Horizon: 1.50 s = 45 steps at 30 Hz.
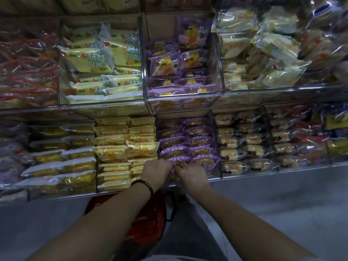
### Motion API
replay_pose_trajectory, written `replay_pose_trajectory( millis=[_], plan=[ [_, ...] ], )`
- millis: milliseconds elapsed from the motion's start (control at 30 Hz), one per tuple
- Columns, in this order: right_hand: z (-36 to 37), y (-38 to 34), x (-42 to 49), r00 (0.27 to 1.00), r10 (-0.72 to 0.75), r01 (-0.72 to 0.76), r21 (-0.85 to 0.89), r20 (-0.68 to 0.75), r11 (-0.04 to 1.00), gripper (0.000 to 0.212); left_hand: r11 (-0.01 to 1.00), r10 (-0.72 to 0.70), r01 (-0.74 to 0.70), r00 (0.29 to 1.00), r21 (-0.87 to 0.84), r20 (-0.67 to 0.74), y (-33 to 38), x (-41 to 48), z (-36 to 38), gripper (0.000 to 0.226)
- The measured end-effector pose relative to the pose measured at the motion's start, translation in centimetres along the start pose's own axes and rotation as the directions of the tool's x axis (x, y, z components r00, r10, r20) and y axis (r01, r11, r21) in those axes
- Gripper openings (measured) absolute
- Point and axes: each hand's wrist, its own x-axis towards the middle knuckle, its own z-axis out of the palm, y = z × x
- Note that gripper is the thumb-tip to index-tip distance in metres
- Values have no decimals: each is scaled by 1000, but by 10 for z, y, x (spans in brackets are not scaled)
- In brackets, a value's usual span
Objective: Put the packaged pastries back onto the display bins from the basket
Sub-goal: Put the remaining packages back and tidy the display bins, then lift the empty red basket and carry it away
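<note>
Packaged pastries (199,142) filled two tiers of clear display bins (145,72) across the upper and middle frame, sorted by wrapper colour, presumably so that each kind stayed with its own. Yellow packets (111,151) lay left of centre. The purple bin (212,129) sat at the lower middle of the shelving, its packets laid in two overlapping columns that ran towards the front edge.

Below it, a grey floor (282,204) took up the lower frame. The red basket (148,219) showed between the forearms at the lower centre, close against a trouser leg (188,232). It seemed to be kept within easy reach of the bins, and its contents were hidden by the left arm.

Both hands met at the near end of the purple bin. The left hand (156,170) and the right hand (192,175) had their fingers clenched on a purple packet (178,160). They pinched its near edge from either side, likely to seat it squarely at the front of the left column, in line with its neighbours. The packet rested against the ones behind it, so the placing looked almost done, though not yet let go. A dark beaded bracelet (143,185) circled the left wrist.
</note>
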Motion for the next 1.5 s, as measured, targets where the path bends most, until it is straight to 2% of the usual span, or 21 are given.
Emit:
replay_pose_trajectory(
  millis=[167,267,333,433,533,700,767,867,1000,1267,1400,1500],
  plan=[
    [-4,-1,4,998,-9,10,-23,65,1000,28,999,-27,27,1000,-22,13,3,1,2,14],
    [-3,-1,-1,998,-10,12,-22,70,1000,32,984,36,-27,998,-175,51,-7,-3,2,33],
    [-2,-7,-7,995,66,-66,-6,71,998,36,947,72,-52,996,-317,53,-14,-13,1,43],
    [1,-32,-24,982,190,-190,48,5,981,36,908,62,-62,998,-414,-13,-21,-34,2,40],
    [6,-74,-44,955,284,-272,133,-82,953,35,916,77,-104,993,-387,-86,-29,-67,10,30],
    [12,-161,-87,918,371,-325,267,-142,907,30,943,214,-211,977,-258,-14,-57,-144,25,36],
    [9,-195,-101,916,400,-370,341,-21,864,31,947,244,-235,970,-219,16,-70,-175,35,41],
    [16,-233,-119,905,396,-424,393,156,816,36,963,232,-205,962,-177,145,-85,-216,45,32],
    [34,-266,-138,902,356,-427,373,246,824,35,990,128,-105,941,-89,312,-108,-254,69,34],
    [80,-299,-155,878,246,-407,371,410,835,36,997,-17,47,886,-54,464,-147,-297,115,25],
    [110,-312,-164,851,277,-445,331,446,832,34,992,-102,130,826,-10,555,-169,-295,150,28],
    [125,-323,-168,831,310,-486,329,462,810,32,993,-90,114,802,-3,591,-186,-288,164,31]
  ],
)
